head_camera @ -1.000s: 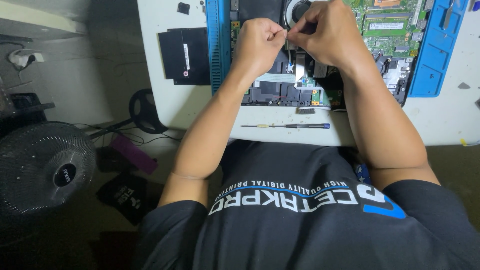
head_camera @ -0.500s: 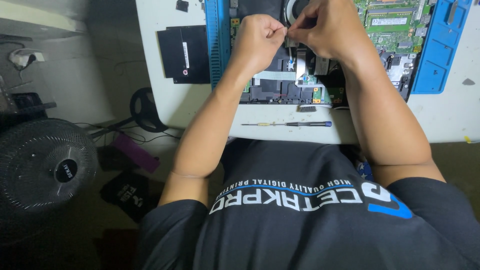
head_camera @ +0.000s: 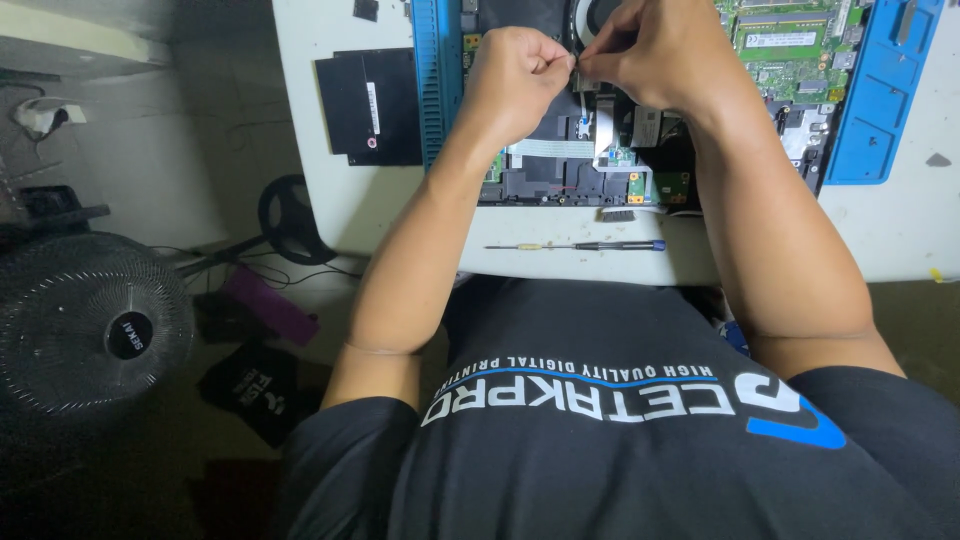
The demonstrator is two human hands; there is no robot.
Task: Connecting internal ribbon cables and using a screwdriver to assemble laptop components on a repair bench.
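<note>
An opened laptop (head_camera: 600, 175) with its bare circuit boards lies on a blue work mat (head_camera: 436, 80) on the white table (head_camera: 330, 200). My left hand (head_camera: 515, 75) and my right hand (head_camera: 650, 50) meet fingertip to fingertip above the laptop, beside its round fan (head_camera: 582, 12). Both pinch a thin pale wire (head_camera: 583, 105) that hangs down to a small connector. What the fingertips cover is hidden. A green memory module (head_camera: 785, 40) shows to the right of my right hand.
A slim screwdriver (head_camera: 580, 245) with a black and blue handle lies along the table's near edge. A black flat drive-like part (head_camera: 368, 105) rests left of the mat. On the floor to the left stand a dark round fan (head_camera: 90, 330) and cables.
Both hands stay pinched together at the same spot over the laptop. They have slid a little toward the top of the view.
</note>
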